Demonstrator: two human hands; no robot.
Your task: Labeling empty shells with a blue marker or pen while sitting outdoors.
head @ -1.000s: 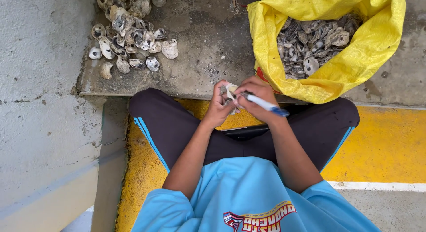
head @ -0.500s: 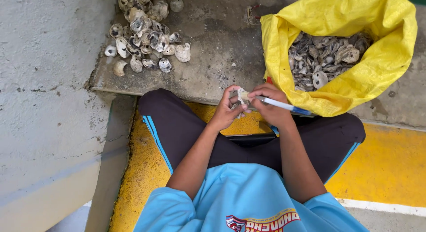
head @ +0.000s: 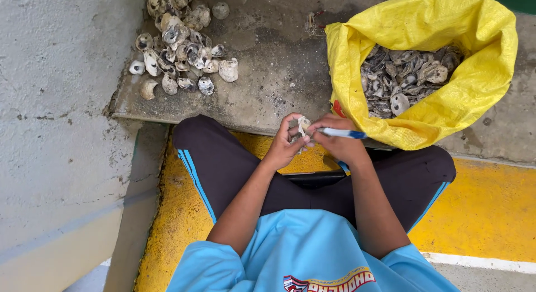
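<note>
The left hand (head: pixel 285 147) is curled around a single shell (head: pixel 304 124), held above the lap just off the near edge of the concrete ledge (head: pixel 268 85). The right hand (head: pixel 340 144) is closed on a tool (head: pixel 341 134) with a white and blue handle, its tip at the shell. A pile (head: pixel 178 41) of loose shells lies at the ledge's far left corner. The yellow sack (head: pixel 424 74) at the right holds many more. Judging by the two heaps, some shells are through and a good share remains.
</note>
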